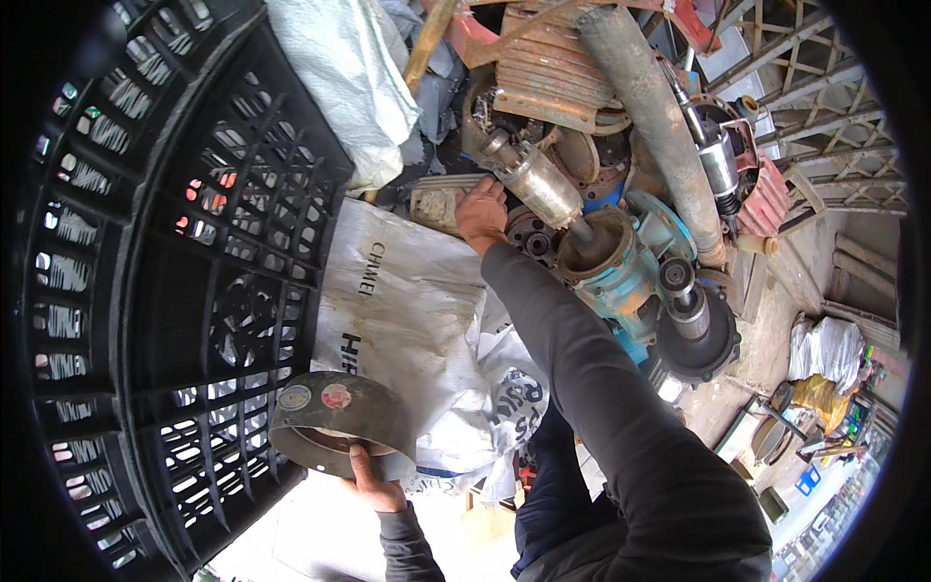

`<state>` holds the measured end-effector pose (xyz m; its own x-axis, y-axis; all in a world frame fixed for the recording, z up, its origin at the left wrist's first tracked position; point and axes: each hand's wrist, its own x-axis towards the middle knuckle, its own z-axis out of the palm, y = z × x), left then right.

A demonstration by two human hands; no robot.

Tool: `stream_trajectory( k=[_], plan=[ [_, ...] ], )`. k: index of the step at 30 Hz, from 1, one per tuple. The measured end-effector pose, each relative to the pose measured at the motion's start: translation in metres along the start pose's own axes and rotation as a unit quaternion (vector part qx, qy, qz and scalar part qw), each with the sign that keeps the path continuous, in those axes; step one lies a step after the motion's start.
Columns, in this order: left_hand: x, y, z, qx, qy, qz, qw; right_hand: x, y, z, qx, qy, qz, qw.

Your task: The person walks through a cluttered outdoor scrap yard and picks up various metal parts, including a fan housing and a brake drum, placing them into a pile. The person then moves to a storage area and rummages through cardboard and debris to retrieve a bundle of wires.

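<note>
In my left hand (374, 486), a round, dark metal cowl (349, 407) with stickers on its side is gripped by the rim. My thumb lies inside its open end. It is in front of a white woven sack (407, 291) with printed writing. My right hand (481, 212) is stretched forward, fingers curled, against a dirty pale rectangular block (435, 207); whether the fingers grip it cannot be told. Just right of that hand are a motor rotor (542, 185) on its shaft, a dark round flanged part (534, 236) and a turquoise motor housing (611, 276).
Black plastic crates (174, 291) stand along the left. A rusty ribbed housing (549, 62) and a long thick pipe (651, 131) lie across the scrap pile. A dark flange with an upright shaft (691, 335) is beside my right arm. A metal lattice (822, 109) borders the right.
</note>
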<state>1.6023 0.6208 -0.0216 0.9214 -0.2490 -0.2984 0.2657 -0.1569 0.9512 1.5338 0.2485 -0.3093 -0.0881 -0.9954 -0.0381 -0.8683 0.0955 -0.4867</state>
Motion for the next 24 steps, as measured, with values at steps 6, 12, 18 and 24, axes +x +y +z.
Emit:
stream_trajectory(
  k=[6,12,18,24],
  plan=[
    [0.002,-0.005,-0.007,-0.001,0.001,-0.007,1.0,-0.006,0.014,-0.009,-0.064,0.011,-0.043,0.997],
    [0.003,-0.003,-0.007,0.027,0.017,-0.016,0.999,0.016,-0.001,-0.054,-0.057,-0.14,-0.045,0.987],
    [0.001,-0.002,-0.003,0.005,-0.016,0.0,1.0,0.027,0.016,-0.072,0.023,-0.252,-0.043,0.967],
    [0.006,-0.004,-0.005,-0.001,-0.039,0.006,0.999,0.018,0.022,-0.043,-0.024,-0.175,-0.054,0.983]
  ],
)
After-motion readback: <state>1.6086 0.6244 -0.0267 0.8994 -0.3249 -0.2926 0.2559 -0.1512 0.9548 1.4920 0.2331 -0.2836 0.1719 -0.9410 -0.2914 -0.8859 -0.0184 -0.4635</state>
